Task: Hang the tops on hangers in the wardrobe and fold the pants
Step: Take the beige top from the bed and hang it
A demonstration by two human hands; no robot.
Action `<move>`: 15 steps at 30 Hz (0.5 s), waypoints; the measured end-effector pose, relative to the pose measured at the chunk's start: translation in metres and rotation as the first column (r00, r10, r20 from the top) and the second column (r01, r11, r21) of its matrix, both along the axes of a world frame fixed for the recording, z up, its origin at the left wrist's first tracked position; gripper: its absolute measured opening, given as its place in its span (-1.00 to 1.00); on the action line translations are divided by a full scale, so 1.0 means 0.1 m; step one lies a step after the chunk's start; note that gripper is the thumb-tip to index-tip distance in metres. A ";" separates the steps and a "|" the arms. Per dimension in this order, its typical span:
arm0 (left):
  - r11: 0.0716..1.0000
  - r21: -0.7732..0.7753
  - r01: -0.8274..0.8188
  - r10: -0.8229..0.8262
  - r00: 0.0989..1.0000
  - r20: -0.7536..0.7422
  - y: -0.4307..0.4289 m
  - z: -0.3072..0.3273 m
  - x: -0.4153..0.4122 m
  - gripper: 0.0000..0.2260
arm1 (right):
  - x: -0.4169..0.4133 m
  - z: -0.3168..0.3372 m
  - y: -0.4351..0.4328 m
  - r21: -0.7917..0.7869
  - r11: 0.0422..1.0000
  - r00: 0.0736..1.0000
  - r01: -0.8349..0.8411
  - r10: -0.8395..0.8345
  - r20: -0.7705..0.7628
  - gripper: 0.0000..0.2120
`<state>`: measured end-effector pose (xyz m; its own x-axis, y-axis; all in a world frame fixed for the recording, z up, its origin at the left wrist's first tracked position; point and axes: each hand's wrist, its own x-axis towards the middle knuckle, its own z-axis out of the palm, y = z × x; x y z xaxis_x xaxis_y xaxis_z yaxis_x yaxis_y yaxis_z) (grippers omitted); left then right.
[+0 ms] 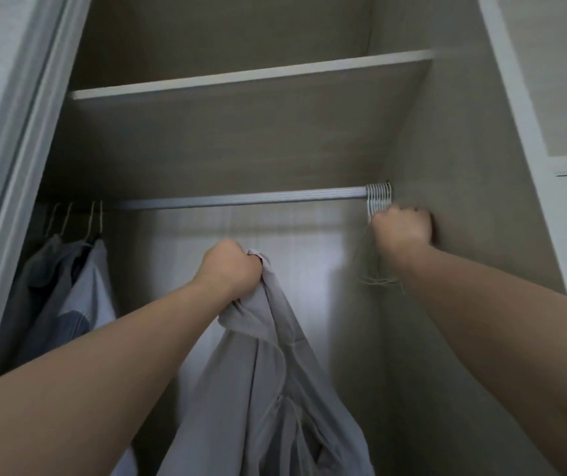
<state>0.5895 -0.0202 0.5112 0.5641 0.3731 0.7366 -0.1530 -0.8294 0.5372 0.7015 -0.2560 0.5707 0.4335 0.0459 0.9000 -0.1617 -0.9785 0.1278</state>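
Observation:
My left hand grips a bunched light grey top that hangs down from my fist in front of the open wardrobe. My right hand is curled around the white wire hangers bunched at the right end of the metal rail. Part of those hangers shows below my wrist. How many hangers the fingers hold is hidden.
Several tops hang on hangers at the rail's left end. A shelf spans the wardrobe above the rail. The wardrobe's right wall is beside my right hand. A sliding door frame stands at the left.

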 end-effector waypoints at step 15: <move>1.000 -0.031 -0.002 0.004 0.998 0.071 0.15 0.05 -0.27 -0.66 | -0.43 0.15 -0.01 0.333 0.868 0.930 -0.369 0.347 0.125 -0.72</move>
<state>0.5629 -0.0057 0.5161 0.5099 0.3982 0.7625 -0.1889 -0.8129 0.5509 0.6588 -0.2571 0.5861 0.3920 -0.1301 0.9107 0.2112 -0.9508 -0.2267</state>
